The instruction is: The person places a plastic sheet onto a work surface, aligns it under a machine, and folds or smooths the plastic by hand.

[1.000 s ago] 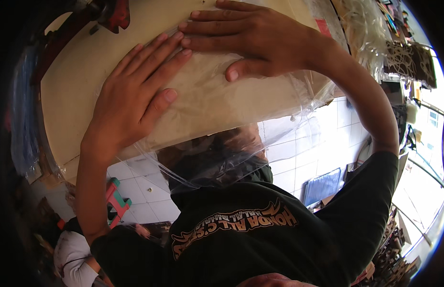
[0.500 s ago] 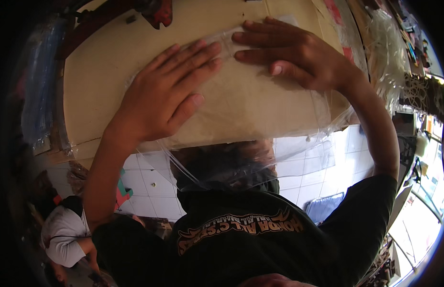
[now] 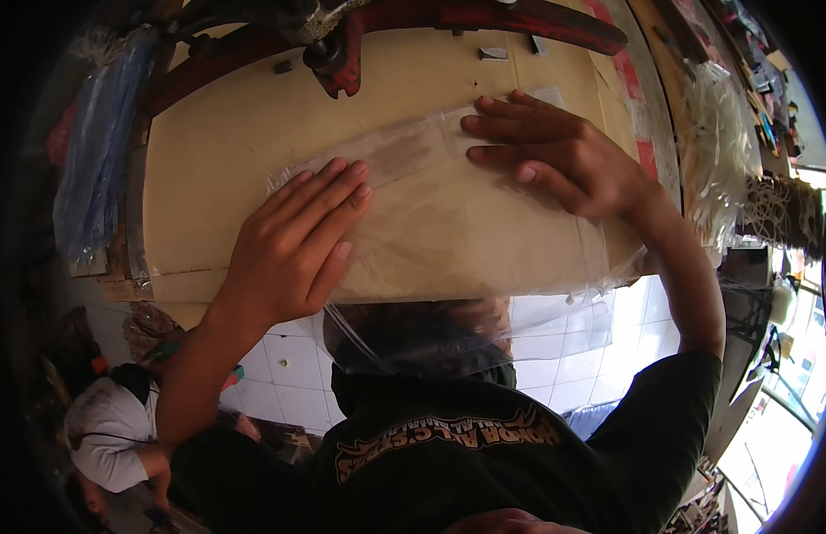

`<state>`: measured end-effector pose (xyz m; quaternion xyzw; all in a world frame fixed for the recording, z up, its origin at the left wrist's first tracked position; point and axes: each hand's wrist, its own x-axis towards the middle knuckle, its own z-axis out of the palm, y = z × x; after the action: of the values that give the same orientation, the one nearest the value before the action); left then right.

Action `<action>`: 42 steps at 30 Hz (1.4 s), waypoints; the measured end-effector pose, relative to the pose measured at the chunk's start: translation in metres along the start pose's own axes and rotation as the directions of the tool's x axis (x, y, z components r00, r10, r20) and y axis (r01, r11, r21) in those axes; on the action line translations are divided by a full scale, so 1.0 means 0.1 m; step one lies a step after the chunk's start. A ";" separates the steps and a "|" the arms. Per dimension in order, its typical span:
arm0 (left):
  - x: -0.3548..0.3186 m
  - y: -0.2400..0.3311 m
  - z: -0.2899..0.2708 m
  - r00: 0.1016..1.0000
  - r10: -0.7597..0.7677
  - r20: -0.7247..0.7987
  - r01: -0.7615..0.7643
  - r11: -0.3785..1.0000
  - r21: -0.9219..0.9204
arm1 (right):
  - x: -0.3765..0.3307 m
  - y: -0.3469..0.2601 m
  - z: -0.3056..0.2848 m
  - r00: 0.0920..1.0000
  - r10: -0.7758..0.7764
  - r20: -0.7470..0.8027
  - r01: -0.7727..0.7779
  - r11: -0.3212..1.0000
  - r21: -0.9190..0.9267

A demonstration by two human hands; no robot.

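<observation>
Both hands lie flat, fingers spread, pinching nothing: left hand [image 3: 293,245] and right hand [image 3: 555,156] press the clear plastic bag [image 3: 457,227] onto the tan table [image 3: 208,169], which has slid nearer the red machine arm [image 3: 448,18] (bag's near end overhangs).

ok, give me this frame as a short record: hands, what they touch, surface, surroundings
left hand: flat, fingers spread, pressing on the clear plastic sheet
right hand: flat on the sheet's far edge
sheet: lies on the tan flat board, near edge overhanging it
above: red metal machine arm over the board's far side
left of board: blue bundle in plastic
lower left: another person in a white shirt
</observation>
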<state>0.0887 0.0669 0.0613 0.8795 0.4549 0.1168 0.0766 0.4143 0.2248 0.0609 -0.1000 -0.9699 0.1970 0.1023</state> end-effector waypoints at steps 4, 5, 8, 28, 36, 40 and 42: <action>-0.11 -0.03 0.00 0.998 -0.057 0.024 0.058 0.997 -0.048 | 0.01 0.04 -0.03 1.000 0.006 0.017 -0.006 0.999 0.048; -0.14 -0.03 -0.01 0.997 -0.071 0.032 0.073 0.995 -0.067 | 0.01 0.04 -0.04 0.999 0.010 0.036 -0.012 0.999 0.052; -0.15 -0.08 -0.04 0.993 -0.070 0.095 0.084 0.985 -0.152 | 0.03 0.06 -0.10 0.995 0.022 0.094 -0.028 0.997 0.066; 0.14 -0.03 -0.02 0.986 0.000 -0.167 -0.006 0.999 -0.034 | 0.59 0.13 -0.18 0.975 -0.221 -0.036 0.222 0.975 0.024; 0.34 -0.23 0.02 0.983 0.177 -0.039 -0.177 0.984 0.007 | 0.66 0.15 0.05 0.958 -0.265 -0.108 0.260 0.964 -0.060; 0.36 -0.27 0.14 0.965 0.244 -0.096 -0.243 0.970 0.029 | 0.70 0.17 0.07 0.923 -0.352 -0.158 0.339 0.935 -0.105; 0.39 -0.27 0.13 0.969 0.246 -0.032 -0.246 0.969 0.017 | 0.69 0.21 0.12 0.894 -0.415 -0.170 0.400 0.909 -0.115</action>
<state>0.0932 0.1135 0.0474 0.9275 0.3442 0.1374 0.0483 0.3489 0.2555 0.0531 0.0831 -0.9618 0.1233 0.2299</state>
